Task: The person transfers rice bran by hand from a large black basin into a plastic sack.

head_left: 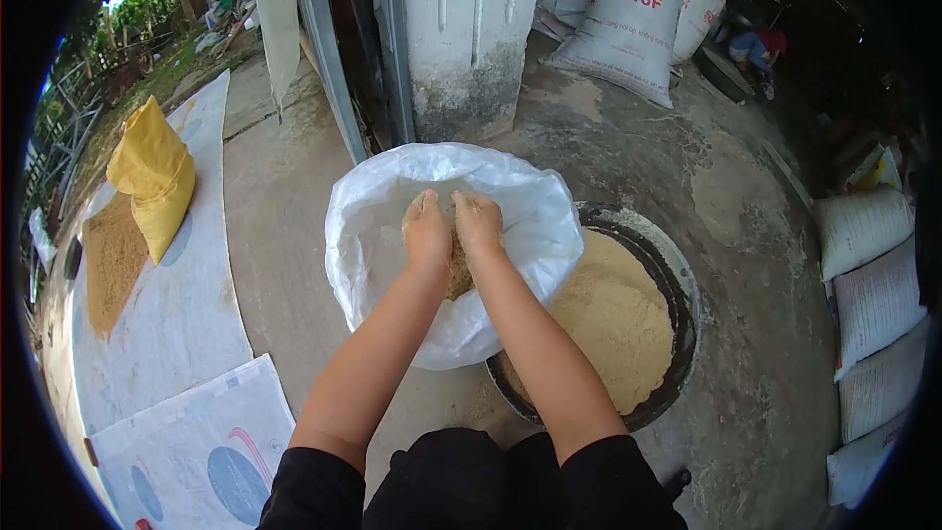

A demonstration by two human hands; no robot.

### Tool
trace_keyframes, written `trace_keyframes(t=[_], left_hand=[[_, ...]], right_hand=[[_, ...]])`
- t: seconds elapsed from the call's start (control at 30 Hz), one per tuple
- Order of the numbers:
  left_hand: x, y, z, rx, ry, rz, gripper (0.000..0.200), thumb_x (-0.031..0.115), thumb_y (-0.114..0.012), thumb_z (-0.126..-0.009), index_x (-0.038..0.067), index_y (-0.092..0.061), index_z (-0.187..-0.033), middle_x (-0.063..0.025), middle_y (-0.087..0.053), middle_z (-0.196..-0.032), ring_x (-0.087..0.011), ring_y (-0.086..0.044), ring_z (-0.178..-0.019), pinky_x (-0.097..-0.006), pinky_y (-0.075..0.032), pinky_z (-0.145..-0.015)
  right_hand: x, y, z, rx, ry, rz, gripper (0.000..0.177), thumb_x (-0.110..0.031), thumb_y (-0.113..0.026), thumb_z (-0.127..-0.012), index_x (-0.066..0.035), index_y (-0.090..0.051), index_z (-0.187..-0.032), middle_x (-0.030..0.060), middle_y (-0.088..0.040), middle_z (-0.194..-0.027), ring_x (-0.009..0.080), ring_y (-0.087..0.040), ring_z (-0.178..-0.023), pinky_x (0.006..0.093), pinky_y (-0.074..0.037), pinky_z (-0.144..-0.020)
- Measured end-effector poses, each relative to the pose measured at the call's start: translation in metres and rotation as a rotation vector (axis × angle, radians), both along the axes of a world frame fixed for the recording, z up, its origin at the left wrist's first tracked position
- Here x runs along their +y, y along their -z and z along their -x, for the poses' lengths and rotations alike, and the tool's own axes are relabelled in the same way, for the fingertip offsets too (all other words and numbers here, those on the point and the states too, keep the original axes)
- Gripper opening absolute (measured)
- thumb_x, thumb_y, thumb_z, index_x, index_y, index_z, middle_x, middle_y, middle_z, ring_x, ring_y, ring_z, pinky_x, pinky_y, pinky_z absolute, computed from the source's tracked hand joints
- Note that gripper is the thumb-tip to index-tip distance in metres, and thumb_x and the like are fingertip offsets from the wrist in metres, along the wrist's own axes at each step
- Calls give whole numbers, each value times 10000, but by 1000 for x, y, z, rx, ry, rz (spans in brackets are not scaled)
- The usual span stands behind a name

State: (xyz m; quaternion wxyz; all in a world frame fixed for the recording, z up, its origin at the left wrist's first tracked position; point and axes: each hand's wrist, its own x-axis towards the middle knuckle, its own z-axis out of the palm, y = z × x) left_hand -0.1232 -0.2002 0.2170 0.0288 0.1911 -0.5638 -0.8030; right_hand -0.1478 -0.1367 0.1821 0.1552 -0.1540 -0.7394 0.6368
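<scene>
A white woven plastic sack (535, 204) stands wide open in front of me, with brown grain or meal (459, 273) visible deep inside. Both of my hands are inside its mouth, side by side, with fingers curled and meal dust clinging to them. My left hand (426, 228) is on the left and my right hand (478, 222) is close beside it. What lies within the curled fingers is hidden. Against the sack's right side is a round black tub (687, 309) filled with pale yellow meal (618, 319), partly covered by my right forearm.
At left, a yellow sack (162, 182) stands by a pile of brown grain (123, 255) on a pale sheet (201, 309). A white pillar (466, 49) rises ahead. Full sacks (623, 25) stand behind; more stacked sacks (878, 309) line the right. A person (760, 49) crouches far back.
</scene>
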Motion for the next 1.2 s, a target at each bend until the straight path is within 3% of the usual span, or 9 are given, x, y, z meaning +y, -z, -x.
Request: trace_keyframes(t=[0.17,0.23,0.37,0.43,0.57,0.77,0.83,0.97,1.2], left_hand=[[26,-5,-4,102,259,47,342,341,-436,-892,36,-531,-1012,-79,-551,-907,-164,-514,-772,-308,-430,-700],[42,-28,-19,17,354,-43,424,330,-429,-895,-1,-481,-1154,-113,-541,-1065,-195,-498,-982,-309,-374,-861],[74,-41,-45,75,442,212,477,360,-431,-888,11,-442,-1213,-126,-461,-1213,-216,-396,-1151,-308,-288,-964],[93,-36,-60,112,483,252,499,386,-436,-881,23,-436,-1224,-117,-438,-1242,-219,-354,-1194,-310,-260,-988],[128,-11,-100,441,671,386,470,301,-413,-899,-4,-377,-1254,-180,-369,-1305,-274,-306,-1242,-358,-238,-1014],[139,84,-125,716,1082,1037,514,271,-530,-826,-17,-399,-1231,-265,-297,-1319,-385,-231,-1261,-391,-193,-1041],[120,112,-115,653,1119,1524,586,269,-560,-793,-18,-352,-1260,-287,-280,-1318,-417,-199,-1262,-413,-172,-1046],[87,152,-103,363,961,1270,624,273,-545,-796,-31,-303,-1284,-292,-275,-1318,-421,-179,-1266,-421,-164,-1046],[93,126,-97,27,993,940,544,307,-404,-897,-53,-287,-1288,-261,-289,-1327,-332,-243,-1266,-356,-186,-1041]], right_hand=[[35,-34,-26,-21,-176,-80,335,-292,-509,-778,19,-629,-805,211,-614,-771,340,-593,-725,387,-441,-683],[57,-46,-37,-87,-215,-133,341,-300,-510,-791,17,-632,-824,217,-613,-777,336,-594,-733,374,-444,-680],[106,-43,-68,42,-43,-85,352,-312,-525,-799,20,-630,-846,192,-626,-788,290,-602,-746,346,-443,-687],[138,-39,-90,88,33,47,330,-305,-543,-827,6,-641,-880,85,-627,-811,140,-547,-787,274,-417,-717],[211,2,-142,29,242,-24,335,-301,-556,-811,14,-630,-898,116,-626,-858,173,-562,-821,297,-420,-744],[286,120,-199,-330,537,-268,446,-351,-551,-792,-2,-549,-1070,207,-583,-1015,320,-551,-974,369,-416,-850],[293,122,-209,-689,510,-447,557,-380,-524,-802,21,-450,-1181,256,-536,-1085,348,-520,-1029,386,-393,-905],[309,185,-190,-819,588,-610,624,-456,-469,-812,25,-418,-1206,266,-501,-1130,366,-488,-1063,416,-382,-914],[295,158,-105,-847,408,-508,670,-530,-396,-818,-6,-412,-1234,245,-504,-1144,336,-475,-1096,399,-376,-922]])
